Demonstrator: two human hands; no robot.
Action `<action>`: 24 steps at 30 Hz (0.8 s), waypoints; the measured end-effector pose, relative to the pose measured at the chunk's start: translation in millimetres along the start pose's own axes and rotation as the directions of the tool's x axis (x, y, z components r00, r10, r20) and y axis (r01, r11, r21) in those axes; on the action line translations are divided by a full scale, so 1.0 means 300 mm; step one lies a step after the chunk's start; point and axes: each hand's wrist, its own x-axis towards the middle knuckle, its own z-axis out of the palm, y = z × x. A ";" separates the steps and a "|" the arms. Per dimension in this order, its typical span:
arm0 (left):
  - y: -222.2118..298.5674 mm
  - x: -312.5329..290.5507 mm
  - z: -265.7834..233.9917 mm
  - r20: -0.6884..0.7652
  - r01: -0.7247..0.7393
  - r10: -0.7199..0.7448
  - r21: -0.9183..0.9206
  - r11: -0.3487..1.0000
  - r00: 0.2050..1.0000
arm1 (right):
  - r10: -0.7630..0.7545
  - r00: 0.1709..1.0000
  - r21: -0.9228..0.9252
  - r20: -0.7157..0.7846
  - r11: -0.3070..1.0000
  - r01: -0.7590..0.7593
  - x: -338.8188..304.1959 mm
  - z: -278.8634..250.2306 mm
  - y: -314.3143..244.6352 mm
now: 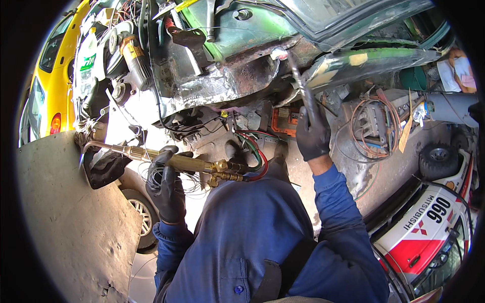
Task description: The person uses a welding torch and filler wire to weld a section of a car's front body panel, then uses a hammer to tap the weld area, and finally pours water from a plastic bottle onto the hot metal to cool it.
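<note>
In my left hand (166, 189), gloved in black, is a brass gas torch (187, 163), lying crosswise with its bent nozzle to the left. Red and green hoses (260, 160) run from its right end. A loose coil of thin wire (151, 175) hangs at the same hand. My right hand (313, 134), also gloved, is closed round a long, slim metal tool (301, 83); its exact kind is unclear. That tool points up toward the rusty lower edge of a green car body (252, 70), near a small pale patch (279, 53). Whether they touch, I cannot tell.
An angle grinder (134, 58), a clear bottle (88, 55) and hand tools lie on the car body at upper left. A worn metal sheet (65, 217) stands at left. Coiled hoses (376, 123), an orange case (285, 121) and a blue cylinder (452, 108) are on the floor. A red-white vehicle (419, 222) is at right.
</note>
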 end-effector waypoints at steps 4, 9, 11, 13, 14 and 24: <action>-0.007 0.005 -0.013 -0.001 0.013 -0.013 0.000 1.000 1.000 | -0.073 0.992 -0.027 -0.102 0.997 0.070 0.002 0.012 -0.010; -0.027 0.019 -0.036 0.011 -0.005 0.005 0.020 1.000 1.000 | -0.031 0.998 -0.117 -0.051 0.993 0.025 0.002 -0.003 -0.028; -0.033 0.014 -0.048 0.013 0.013 -0.013 0.007 1.000 1.000 | -0.111 0.987 -0.073 -0.118 0.992 0.102 -0.007 -0.014 -0.032; -0.041 0.019 -0.054 0.012 0.014 -0.014 -0.015 1.000 1.000 | -0.047 0.996 -0.080 -0.080 0.996 0.041 -0.013 -0.016 -0.030; -0.042 0.021 -0.056 0.015 0.016 -0.016 -0.019 1.000 1.000 | -0.043 0.996 -0.075 -0.075 0.996 0.037 -0.014 -0.014 -0.026; -0.029 0.027 -0.050 -0.028 0.115 -0.120 -0.158 0.981 0.992 | 0.247 0.967 0.190 0.057 0.948 -0.254 -0.005 -0.022 -0.008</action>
